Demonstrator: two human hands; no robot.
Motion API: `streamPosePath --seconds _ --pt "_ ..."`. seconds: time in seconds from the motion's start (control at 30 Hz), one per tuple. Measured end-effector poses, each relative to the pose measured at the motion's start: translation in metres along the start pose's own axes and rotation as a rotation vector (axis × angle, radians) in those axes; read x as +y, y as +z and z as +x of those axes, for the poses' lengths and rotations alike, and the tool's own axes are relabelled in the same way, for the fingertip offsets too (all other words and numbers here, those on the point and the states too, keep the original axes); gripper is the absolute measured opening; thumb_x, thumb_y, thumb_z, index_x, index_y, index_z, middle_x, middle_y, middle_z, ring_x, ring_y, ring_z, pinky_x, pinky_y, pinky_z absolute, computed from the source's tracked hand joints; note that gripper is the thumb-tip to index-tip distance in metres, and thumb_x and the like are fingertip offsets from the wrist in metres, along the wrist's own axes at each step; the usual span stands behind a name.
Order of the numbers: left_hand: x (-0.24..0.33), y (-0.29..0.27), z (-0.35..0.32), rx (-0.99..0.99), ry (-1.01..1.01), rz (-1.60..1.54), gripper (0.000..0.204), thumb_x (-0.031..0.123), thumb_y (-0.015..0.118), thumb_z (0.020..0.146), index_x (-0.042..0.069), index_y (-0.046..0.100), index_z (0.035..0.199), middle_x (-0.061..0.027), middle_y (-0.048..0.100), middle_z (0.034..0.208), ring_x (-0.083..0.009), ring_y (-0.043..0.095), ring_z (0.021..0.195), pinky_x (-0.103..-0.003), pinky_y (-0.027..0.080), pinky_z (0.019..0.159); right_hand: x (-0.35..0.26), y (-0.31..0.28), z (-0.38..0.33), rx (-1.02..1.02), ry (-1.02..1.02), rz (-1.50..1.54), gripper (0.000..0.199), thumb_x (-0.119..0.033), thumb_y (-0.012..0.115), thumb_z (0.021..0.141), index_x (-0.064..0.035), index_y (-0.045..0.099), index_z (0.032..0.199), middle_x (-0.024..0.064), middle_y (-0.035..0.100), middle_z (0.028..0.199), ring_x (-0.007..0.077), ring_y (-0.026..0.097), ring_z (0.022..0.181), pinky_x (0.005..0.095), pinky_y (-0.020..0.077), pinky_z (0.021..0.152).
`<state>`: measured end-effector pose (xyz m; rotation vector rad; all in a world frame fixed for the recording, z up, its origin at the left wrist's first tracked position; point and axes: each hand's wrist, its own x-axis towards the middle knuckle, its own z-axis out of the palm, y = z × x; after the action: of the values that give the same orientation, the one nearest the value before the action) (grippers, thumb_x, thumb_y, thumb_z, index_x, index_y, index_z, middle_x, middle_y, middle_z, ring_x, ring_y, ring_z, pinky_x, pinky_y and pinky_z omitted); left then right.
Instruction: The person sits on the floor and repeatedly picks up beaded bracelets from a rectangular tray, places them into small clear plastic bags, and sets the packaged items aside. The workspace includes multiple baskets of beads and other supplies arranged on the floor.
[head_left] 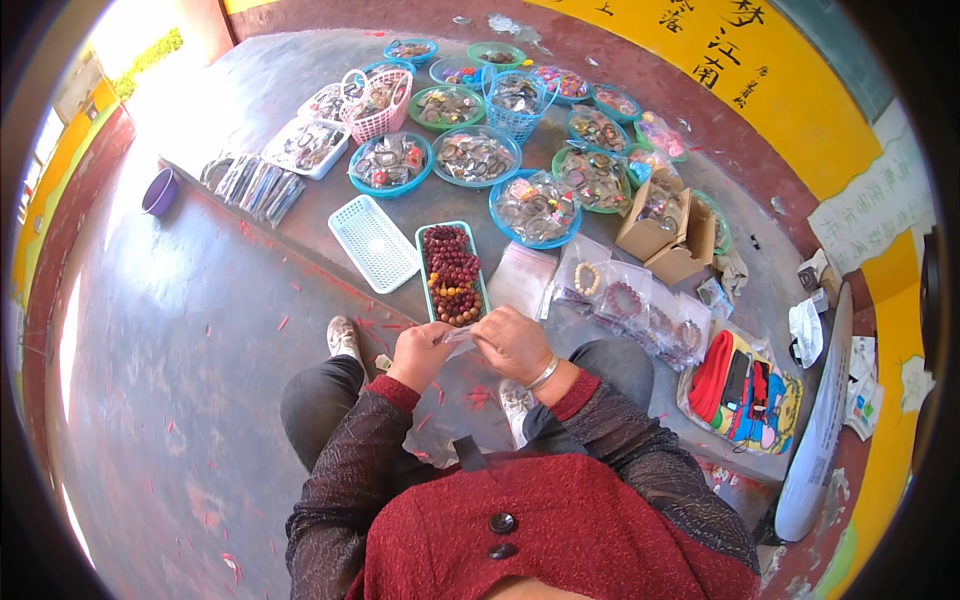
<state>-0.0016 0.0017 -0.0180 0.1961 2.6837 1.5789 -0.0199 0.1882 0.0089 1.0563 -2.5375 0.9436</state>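
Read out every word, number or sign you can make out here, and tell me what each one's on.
Yellow wall band: black brush-style characters, large and small; I won't copy wording.
Pale wall patch at right: faint characters, too faint to read reliably.
Long pale object at right: a small printed block, too small to read.
Clear plastic bag between left hand and right hand: no readable text.

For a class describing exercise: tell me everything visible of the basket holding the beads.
The basket is long, rectangular, pale green, apparently plastic. It lies flat on the grey platform, one short end toward the left hand and right hand; whether they touch it is unclear. It holds mostly dark red beads, with yellow and brown ones at that end.
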Motion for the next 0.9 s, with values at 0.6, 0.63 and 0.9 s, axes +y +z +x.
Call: streamPosePath --seconds 0.6,0.63,0.9 --pt "0.003 0.008 -0.004 -0.105 0.265 0.078 0.021 0.016 0.057 0.082 0.002 0.062 0.096 -0.0159 0.063 0.092 -0.0295 0.061 0.084 -0.035 0.048 0.074 0.033 0.027 -0.018 -0.443 0.562 0.773 0.020 -0.025 0.061 0.080 -0.0074 0.066 0.089 0.0023 0.062 0.071 0.0093 0.056 0.062 0.0276 0.0480 0.053" --pt "0.002 0.007 -0.004 -0.116 0.257 0.092 0.022 0.016 0.057 0.082 0.001 0.061 0.099 -0.0159 0.063 0.092 -0.0294 0.061 0.084 -0.034 0.048 0.075 0.033 0.025 -0.016 -0.493 0.611 0.762 0.021 -0.025 0.060 0.081 -0.0064 0.066 0.089 0.0014 0.062 0.074 0.0079 0.055 0.065 0.0258 0.0467 0.053" --pt "0.003 -0.027 0.012 0.050 -0.130 -0.190 0.044 0.025 0.068 0.076 -0.003 0.057 0.108 -0.0125 0.066 0.090 -0.0147 0.062 0.079 -0.027 0.047 0.070 0.044 -0.006 -0.004 -0.204 0.850 1.055 0.028 -0.024 0.054 0.087 0.0014 0.064 0.089 0.0066 0.064 0.085 0.0087 0.057 0.063 0.0185 0.0444 0.042"
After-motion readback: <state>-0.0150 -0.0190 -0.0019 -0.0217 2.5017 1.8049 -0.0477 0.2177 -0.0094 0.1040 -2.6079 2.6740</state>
